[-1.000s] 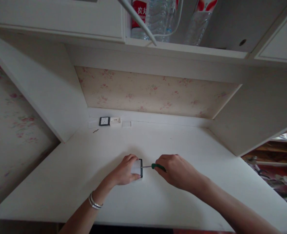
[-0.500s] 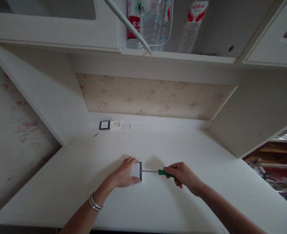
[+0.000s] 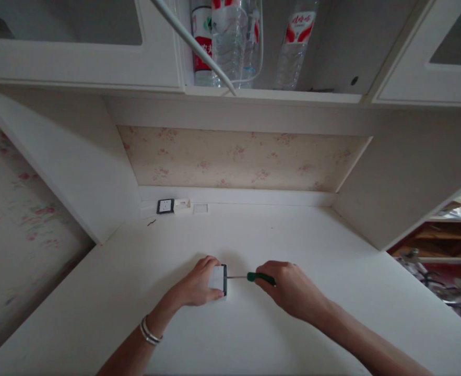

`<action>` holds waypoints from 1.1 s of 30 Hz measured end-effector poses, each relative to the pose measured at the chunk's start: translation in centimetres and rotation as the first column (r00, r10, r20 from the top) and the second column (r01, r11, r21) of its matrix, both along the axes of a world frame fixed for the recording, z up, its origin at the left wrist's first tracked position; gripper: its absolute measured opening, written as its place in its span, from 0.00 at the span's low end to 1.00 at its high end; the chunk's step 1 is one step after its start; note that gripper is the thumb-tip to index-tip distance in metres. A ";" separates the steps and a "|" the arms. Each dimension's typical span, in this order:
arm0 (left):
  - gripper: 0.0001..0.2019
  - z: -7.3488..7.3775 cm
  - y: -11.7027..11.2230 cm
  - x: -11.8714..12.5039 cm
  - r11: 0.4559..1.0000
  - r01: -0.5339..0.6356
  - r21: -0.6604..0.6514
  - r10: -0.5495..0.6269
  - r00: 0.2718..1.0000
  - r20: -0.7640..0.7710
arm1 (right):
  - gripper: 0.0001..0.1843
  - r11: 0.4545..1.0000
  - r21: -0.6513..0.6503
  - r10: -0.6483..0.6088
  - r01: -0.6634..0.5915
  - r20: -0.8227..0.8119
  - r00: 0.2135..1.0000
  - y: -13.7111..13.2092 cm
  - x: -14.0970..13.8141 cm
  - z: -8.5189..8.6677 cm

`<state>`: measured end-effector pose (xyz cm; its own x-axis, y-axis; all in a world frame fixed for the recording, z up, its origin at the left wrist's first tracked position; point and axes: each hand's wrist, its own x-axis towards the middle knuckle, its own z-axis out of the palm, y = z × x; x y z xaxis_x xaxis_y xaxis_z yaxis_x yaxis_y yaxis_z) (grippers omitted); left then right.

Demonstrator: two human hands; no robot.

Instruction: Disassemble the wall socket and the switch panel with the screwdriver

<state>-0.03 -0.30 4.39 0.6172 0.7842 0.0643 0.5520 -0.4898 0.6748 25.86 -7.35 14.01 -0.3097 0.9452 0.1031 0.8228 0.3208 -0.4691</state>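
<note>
My left hand (image 3: 197,282) grips a small white wall-switch plate with a dark rim (image 3: 219,278), standing it on edge on the white desk (image 3: 253,334). My right hand (image 3: 288,289) is closed round the green handle of a screwdriver (image 3: 258,278). Its thin metal shaft points left and its tip meets the plate's right edge. Silver bangles circle my left wrist.
At the back left of the desk lie a dark square switch insert (image 3: 165,206), a white switch part (image 3: 182,204) and a flat white cover (image 3: 200,209), with a small screw (image 3: 151,222) nearby. Plastic bottles (image 3: 234,42) stand on the shelf above. A white rod (image 3: 194,44) slants across the top.
My right hand slid back along the screwdriver and then forward again toward the plate. The plate stays in my left hand. The camera tilted slightly upward.
</note>
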 end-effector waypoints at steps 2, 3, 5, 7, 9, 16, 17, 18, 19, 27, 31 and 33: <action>0.31 -0.1 0.0 0.0 1.000 -0.005 0.009 0.004 1.000 0.005 | 0.08 0.975 0.168 0.118 -0.146 0.164 0.979 -0.3 -1.3 1.1; 0.31 -0.1 0.0 0.0 1.000 -0.007 0.010 0.007 1.000 0.007 | 0.08 0.959 0.196 0.160 -0.206 0.229 0.960 -0.4 -2.0 1.4; 0.31 -0.1 0.0 0.1 1.000 -0.013 0.008 0.013 1.000 0.008 | 0.08 0.944 0.195 0.196 -0.265 0.315 0.929 -0.3 -2.9 1.9; 0.31 0.1 0.0 0.1 1.000 -0.007 -0.001 0.007 1.000 -0.001 | 0.11 0.966 0.140 0.162 -0.216 0.321 0.933 0.1 -3.1 2.1; 0.31 0.4 0.0 0.2 1.000 0.001 -0.013 -0.001 1.000 -0.016 | 0.15 0.997 0.022 0.071 -0.078 0.233 0.970 0.9 -2.5 2.1; 0.31 0.8 0.2 0.2 0.998 0.004 -0.057 -0.006 0.999 -0.031 | 0.20 0.781 -0.598 -0.367 0.182 -0.203 0.908 2.7 1.8 -1.5; 0.31 0.8 0.3 0.2 0.998 0.006 -0.056 -0.008 1.000 -0.030 | 0.20 0.761 -0.626 -0.408 0.169 -0.259 0.875 2.7 2.1 -2.2; 0.31 0.8 0.3 0.2 0.999 0.007 -0.054 -0.009 1.000 -0.028 | 0.21 0.743 -0.652 -0.444 0.152 -0.311 0.840 2.7 2.4 -2.9; 0.31 0.8 0.3 0.2 0.999 0.007 -0.052 -0.009 1.000 -0.026 | 0.21 0.728 -0.673 -0.475 0.133 -0.355 0.805 2.7 2.7 -3.6; 0.30 0.8 0.2 0.5 0.998 -0.005 -0.058 0.003 0.999 -0.034 | 0.16 0.576 -0.817 -0.669 0.040 -0.443 0.597 2.7 3.5 -6.6; 0.30 1.1 0.1 0.7 0.998 -0.007 -0.058 0.004 0.999 -0.050 | 0.15 0.508 -0.861 -0.730 0.035 -0.408 0.549 2.3 3.6 -7.2; 0.30 1.3 0.1 0.8 0.998 -0.011 -0.060 0.007 0.998 -0.063 | 0.16 0.558 -0.829 -0.691 0.046 -0.433 0.580 2.0 3.6 -6.9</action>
<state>0.74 -0.17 5.68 0.6112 0.7912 -0.0214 0.5982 -0.4441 0.6670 29.42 -5.36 7.10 -0.0518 0.7888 -0.6125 0.1100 -0.6050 -0.7885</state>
